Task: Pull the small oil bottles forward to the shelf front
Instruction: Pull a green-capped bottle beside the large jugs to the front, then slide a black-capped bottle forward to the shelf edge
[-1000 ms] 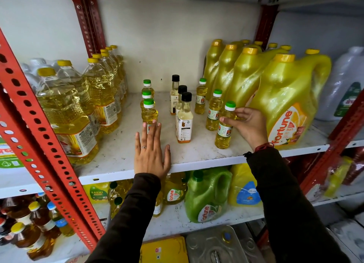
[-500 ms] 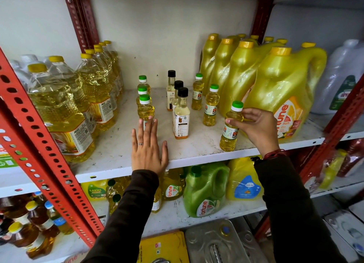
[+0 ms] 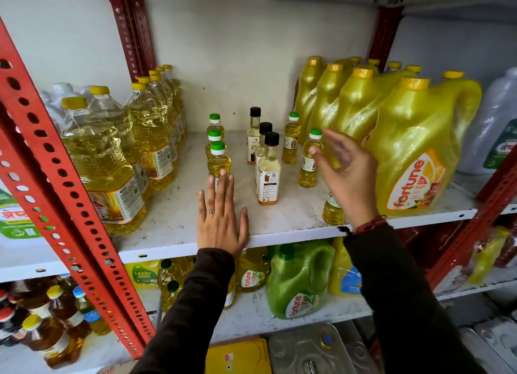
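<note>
A person's right hand (image 3: 342,172), fingers spread and empty, reaches past one small green-capped oil bottle (image 3: 333,210) at the shelf (image 3: 167,233) front toward the next (image 3: 309,158) farther back, seemingly the next to grasp, while the left hand (image 3: 221,219) rests flat, open.

The right hand (image 3: 342,175) was smeared with blur, fingers spread, and it covered all but the base of the small oil bottle (image 3: 333,212) standing at the shelf (image 3: 279,225) front edge, cap and label lost behind the wrist. The left hand's (image 3: 221,222) fingertips (image 3: 223,172) masked the label of the nearest green-capped bottle (image 3: 219,162), and whether they pressed on it could not be told. Print on the black-capped bottle (image 3: 268,175) was too small to read, and the white jug (image 3: 495,127) at the shelf's right end ran off the frame edge.
</note>
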The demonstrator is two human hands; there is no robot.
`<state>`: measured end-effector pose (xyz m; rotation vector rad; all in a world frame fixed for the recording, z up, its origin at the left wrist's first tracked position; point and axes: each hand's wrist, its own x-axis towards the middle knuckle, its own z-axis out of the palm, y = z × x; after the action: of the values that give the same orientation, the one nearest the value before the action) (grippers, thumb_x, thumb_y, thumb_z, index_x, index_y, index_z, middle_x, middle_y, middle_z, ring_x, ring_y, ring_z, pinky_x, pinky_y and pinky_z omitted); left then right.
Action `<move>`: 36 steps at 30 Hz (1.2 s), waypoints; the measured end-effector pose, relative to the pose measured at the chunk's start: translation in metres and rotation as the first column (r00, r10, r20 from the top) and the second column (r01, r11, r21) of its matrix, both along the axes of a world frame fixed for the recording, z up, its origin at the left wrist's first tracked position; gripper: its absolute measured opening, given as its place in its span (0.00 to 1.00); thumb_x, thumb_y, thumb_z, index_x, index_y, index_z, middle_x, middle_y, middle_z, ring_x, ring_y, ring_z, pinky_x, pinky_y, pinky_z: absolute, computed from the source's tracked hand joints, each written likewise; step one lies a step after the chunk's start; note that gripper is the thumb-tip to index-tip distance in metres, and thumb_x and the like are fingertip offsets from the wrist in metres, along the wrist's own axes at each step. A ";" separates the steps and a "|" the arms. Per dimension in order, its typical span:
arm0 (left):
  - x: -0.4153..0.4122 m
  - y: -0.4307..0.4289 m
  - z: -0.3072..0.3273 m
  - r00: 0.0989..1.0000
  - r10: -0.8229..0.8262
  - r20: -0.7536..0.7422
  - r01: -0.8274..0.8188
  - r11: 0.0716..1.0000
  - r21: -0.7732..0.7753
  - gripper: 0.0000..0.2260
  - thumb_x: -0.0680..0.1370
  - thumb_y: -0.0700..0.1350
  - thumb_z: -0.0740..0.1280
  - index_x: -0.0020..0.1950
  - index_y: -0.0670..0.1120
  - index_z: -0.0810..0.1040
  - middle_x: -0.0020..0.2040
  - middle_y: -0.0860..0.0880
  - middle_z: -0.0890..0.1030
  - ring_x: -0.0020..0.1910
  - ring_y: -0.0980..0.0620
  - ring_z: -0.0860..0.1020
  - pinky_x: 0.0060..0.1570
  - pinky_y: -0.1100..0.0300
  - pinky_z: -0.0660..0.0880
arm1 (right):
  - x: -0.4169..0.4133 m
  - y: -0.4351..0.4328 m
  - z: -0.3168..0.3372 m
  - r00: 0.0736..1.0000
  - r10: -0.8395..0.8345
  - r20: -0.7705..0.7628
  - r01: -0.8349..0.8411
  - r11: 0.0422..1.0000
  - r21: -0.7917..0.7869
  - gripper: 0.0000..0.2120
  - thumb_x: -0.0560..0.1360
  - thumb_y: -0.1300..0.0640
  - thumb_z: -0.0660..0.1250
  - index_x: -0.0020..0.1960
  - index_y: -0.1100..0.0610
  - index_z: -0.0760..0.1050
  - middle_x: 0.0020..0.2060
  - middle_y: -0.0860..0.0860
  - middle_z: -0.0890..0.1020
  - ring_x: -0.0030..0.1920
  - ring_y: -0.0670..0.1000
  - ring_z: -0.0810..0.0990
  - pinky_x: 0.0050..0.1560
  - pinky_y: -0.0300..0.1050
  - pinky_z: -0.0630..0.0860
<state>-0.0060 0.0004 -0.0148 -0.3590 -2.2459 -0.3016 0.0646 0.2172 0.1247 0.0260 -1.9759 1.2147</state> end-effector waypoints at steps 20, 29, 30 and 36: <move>0.000 0.000 0.003 0.999 0.042 0.004 -0.042 0.997 -0.057 0.35 0.81 0.57 0.54 0.84 0.41 0.50 0.84 0.41 0.52 0.83 0.44 0.47 0.81 0.47 0.41 | -0.083 -0.044 -0.026 0.972 -0.072 0.222 0.077 0.997 -0.014 0.20 0.64 0.47 0.81 0.50 0.56 0.80 0.41 0.49 0.83 0.41 0.48 0.81 0.43 0.39 0.76; 0.001 -0.001 0.004 0.999 0.044 0.008 -0.043 0.997 -0.067 0.36 0.81 0.57 0.54 0.84 0.41 0.51 0.84 0.41 0.52 0.83 0.43 0.47 0.81 0.46 0.42 | -0.082 -0.046 -0.025 0.968 0.032 0.247 -0.028 0.999 -0.017 0.22 0.71 0.54 0.77 0.61 0.61 0.79 0.57 0.55 0.84 0.55 0.52 0.83 0.57 0.42 0.78; 0.001 -0.001 0.004 0.999 0.044 0.008 -0.044 0.997 -0.068 0.36 0.81 0.57 0.54 0.84 0.41 0.51 0.84 0.41 0.52 0.83 0.43 0.47 0.81 0.46 0.42 | -0.082 -0.045 -0.024 0.965 0.051 0.256 -0.049 0.999 -0.017 0.21 0.71 0.56 0.76 0.61 0.62 0.79 0.56 0.56 0.84 0.56 0.52 0.83 0.57 0.41 0.79; 0.001 -0.001 0.004 0.999 0.043 0.013 -0.042 0.997 -0.064 0.36 0.81 0.57 0.54 0.84 0.41 0.49 0.84 0.42 0.51 0.83 0.44 0.46 0.81 0.47 0.39 | -0.070 -0.045 -0.016 0.964 0.088 0.251 -0.088 0.996 -0.010 0.16 0.71 0.60 0.76 0.57 0.63 0.81 0.53 0.58 0.85 0.51 0.50 0.82 0.48 0.28 0.74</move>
<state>-0.0053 -0.0003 -0.0107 -0.3432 -2.2778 -0.2115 -0.0053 0.1720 0.1090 -0.0427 -2.2152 1.3284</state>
